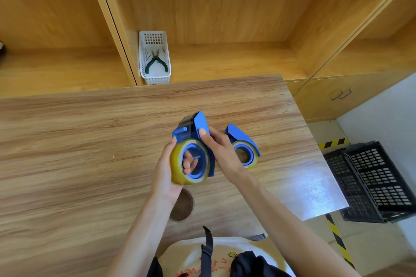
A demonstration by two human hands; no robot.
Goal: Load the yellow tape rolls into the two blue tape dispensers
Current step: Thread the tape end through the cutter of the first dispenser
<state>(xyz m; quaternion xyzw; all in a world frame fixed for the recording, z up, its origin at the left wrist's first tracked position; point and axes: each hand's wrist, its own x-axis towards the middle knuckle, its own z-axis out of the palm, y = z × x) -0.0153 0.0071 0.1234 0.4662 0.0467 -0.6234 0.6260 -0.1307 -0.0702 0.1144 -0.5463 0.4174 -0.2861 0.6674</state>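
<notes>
I hold one blue tape dispenser [195, 128] above the wooden table [90, 132], with a yellow tape roll [176, 170] seated on its hub. My left hand [167, 168] wraps around the roll from the left, and its fingers show through the roll's core. My right hand [219, 149] grips the dispenser's blue side plate, thumb on top near the cutter end. Just right of that hand, a second blue dispenser [242, 136] lies on the table with a yellow roll [253, 159] in it.
A brown round cap [183, 206] covers a hole in the table below my left wrist. A white basket [155, 58] with green-handled pliers stands on the shelf behind the table. Black crates [373, 182] sit on the floor at the right, past the table's edge.
</notes>
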